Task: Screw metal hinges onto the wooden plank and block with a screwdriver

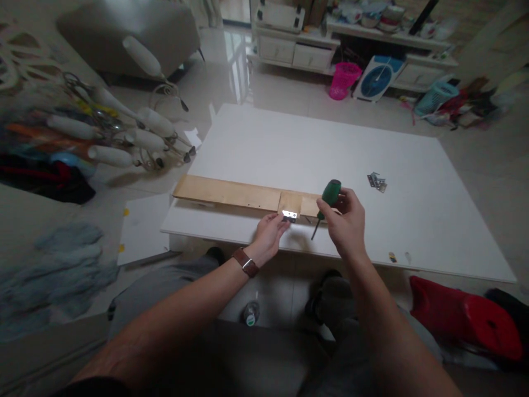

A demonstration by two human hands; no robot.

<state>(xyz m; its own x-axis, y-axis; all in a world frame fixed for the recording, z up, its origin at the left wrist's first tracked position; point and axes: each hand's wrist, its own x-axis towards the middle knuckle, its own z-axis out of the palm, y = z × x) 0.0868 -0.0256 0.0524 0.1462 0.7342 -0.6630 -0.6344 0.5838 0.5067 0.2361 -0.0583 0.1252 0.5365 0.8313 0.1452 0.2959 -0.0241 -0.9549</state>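
Observation:
My right hand (pixel 347 218) is closed round a screwdriver (pixel 331 193) with a green handle, its dark shaft slanting down and left. Between the fingers of my left hand (pixel 269 234) is a small shiny metal bracket (pixel 289 215) with holes, held at the front edge of a short wooden piece (pixel 290 203). That piece lies across a long wooden board (pixel 223 192), which rests near the front edge of a large white panel (pixel 314 149). Two small dark holes show in the board left of the bracket. The screwdriver's tip is apart from the bracket, to its right.
Several metal brackets (pixel 377 182) lie on the panel at right. Small bits (pixel 392 257) sit near its front edge. A red stool (pixel 467 317) is at lower right, a bottle (pixel 250 313) on the floor below. Lamp parts (pixel 144 138) stand at left.

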